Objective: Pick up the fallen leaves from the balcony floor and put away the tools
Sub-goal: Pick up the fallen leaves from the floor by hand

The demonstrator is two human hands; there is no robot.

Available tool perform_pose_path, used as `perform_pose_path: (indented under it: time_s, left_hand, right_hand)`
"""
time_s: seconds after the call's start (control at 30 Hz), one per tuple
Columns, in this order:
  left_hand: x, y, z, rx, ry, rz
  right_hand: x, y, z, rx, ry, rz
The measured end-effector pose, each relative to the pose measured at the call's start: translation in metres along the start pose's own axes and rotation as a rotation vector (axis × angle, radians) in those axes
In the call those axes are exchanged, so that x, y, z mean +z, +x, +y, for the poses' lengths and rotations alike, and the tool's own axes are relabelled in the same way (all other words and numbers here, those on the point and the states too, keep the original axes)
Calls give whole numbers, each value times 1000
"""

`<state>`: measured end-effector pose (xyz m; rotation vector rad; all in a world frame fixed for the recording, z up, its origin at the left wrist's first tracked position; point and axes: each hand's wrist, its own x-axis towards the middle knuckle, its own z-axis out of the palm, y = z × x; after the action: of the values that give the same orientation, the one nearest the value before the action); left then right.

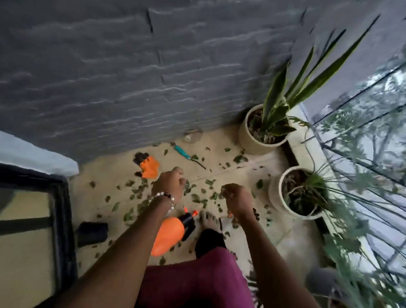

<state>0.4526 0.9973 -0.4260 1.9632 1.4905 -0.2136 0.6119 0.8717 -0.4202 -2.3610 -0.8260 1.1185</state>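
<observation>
The beige tiled balcony floor [258,241] carried scattered green leaves [210,183], an orange spray bottle [168,235] lying on its side, an orange glove [149,167], a teal-handled tool [183,151], a black object [92,234] and 2 pale plant pots [253,138], [275,195], plus 1 bare foot [209,221].

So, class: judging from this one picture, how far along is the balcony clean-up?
Early on. Done: nothing clearly finished. In hand: both hands, left and right, reach over the leaves, the right seemingly holding a few. Left: many leaves still dot the floor, and the orange gloves, teal-handled tool and orange spray bottle still lie out.
</observation>
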Motion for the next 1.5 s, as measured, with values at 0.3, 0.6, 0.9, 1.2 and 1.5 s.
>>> perform_pose_path:
  time_s: [0.3,0.6,0.9,1.2,1.5]
  left_hand:
    - [202,227,-70,-73,-156,-10]
    - [321,390,-151,-145,-573,120]
    - [321,444,-147,-97,-805,98]
    - [336,437,-121,-260,-922,-222]
    - [333,453,-135,-509,-1398,-126]
  right_hand:
    - [114,298,114,-131,-202,4]
    - [248,515,184,-388,-527,-34]
    - [291,523,218,-672,-775,99]
    - [283,497,188,-615,6,294]
    - [290,495,151,-613,221,97]
